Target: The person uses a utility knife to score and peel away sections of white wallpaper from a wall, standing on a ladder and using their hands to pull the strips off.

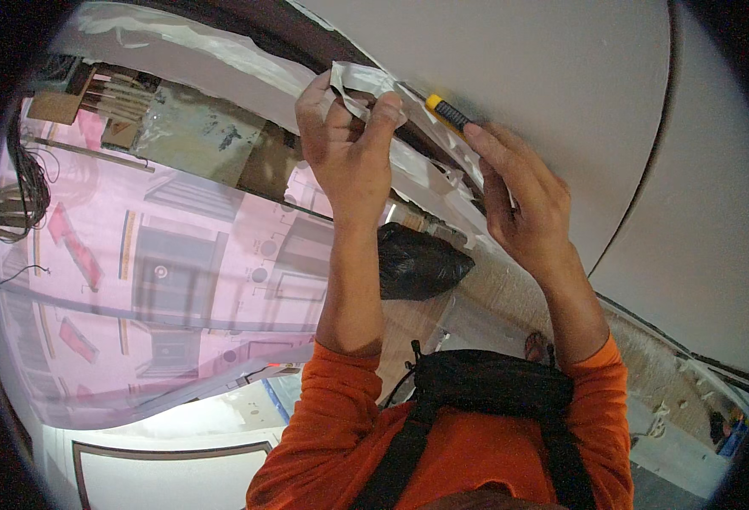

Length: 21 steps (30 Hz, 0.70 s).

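My left hand (pixel 352 153) pinches a crumpled strip of whitish tape or paper film (pixel 363 78) between thumb and fingers. The loose strip curls above the knuckles, beside a long dark brown band (pixel 323 35) along the edge of a pale panel (pixel 527 57). In my right hand (pixel 530 191) is a yellow and black snap-off utility knife (pixel 449 113). Its yellow end points toward the left hand, close to the panel's edge. The blade tip cannot be made out clearly. White, smeared film (pixel 221 48) also runs along the band's other side.
A black plastic bag (pixel 419 261) lies below, between my forearms. At left are a large pink printed sheet (pixel 177 255), several brushes (pixel 116 95) and bundled cables (pixel 20 191). A black bag (pixel 492 386) hangs across my orange-clothed front. A dark seam (pixel 658 134) crosses the panel.
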Each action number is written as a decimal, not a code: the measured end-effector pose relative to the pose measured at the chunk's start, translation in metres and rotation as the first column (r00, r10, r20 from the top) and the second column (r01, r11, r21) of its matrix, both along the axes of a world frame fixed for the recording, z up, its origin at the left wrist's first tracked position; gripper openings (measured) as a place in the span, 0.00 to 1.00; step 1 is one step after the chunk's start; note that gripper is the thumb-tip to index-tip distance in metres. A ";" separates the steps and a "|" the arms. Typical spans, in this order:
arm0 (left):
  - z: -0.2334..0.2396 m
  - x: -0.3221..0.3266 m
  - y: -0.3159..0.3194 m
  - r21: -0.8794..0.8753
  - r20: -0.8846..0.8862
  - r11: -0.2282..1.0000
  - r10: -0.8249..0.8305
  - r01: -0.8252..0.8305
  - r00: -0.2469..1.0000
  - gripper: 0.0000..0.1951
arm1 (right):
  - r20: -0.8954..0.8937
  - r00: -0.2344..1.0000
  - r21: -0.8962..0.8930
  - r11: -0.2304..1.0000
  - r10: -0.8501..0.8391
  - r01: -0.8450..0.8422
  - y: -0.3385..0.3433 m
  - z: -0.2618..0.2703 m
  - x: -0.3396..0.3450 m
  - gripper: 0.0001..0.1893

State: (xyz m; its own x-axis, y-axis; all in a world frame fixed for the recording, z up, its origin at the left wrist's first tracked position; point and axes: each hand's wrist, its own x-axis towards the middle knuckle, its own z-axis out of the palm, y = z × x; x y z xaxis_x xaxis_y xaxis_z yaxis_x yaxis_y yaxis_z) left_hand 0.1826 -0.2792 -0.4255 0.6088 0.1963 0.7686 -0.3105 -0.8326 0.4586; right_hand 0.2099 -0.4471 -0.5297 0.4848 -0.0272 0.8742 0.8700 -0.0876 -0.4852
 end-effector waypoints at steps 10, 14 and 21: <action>-0.007 0.007 0.004 -0.254 0.056 0.952 -0.161 0.170 0.985 0.27 | -0.051 0.996 0.030 0.997 0.068 -0.066 -0.011 -0.007 -0.010 0.31; -0.004 0.003 -0.007 -0.318 0.051 0.922 -0.216 0.221 0.975 0.27 | -0.032 0.999 0.062 0.998 0.036 -0.034 -0.005 0.008 -0.005 0.30; -0.001 0.003 -0.001 -0.212 -0.009 0.967 -0.145 0.140 0.989 0.32 | -0.011 0.999 0.042 0.998 0.049 -0.048 -0.001 0.007 0.000 0.31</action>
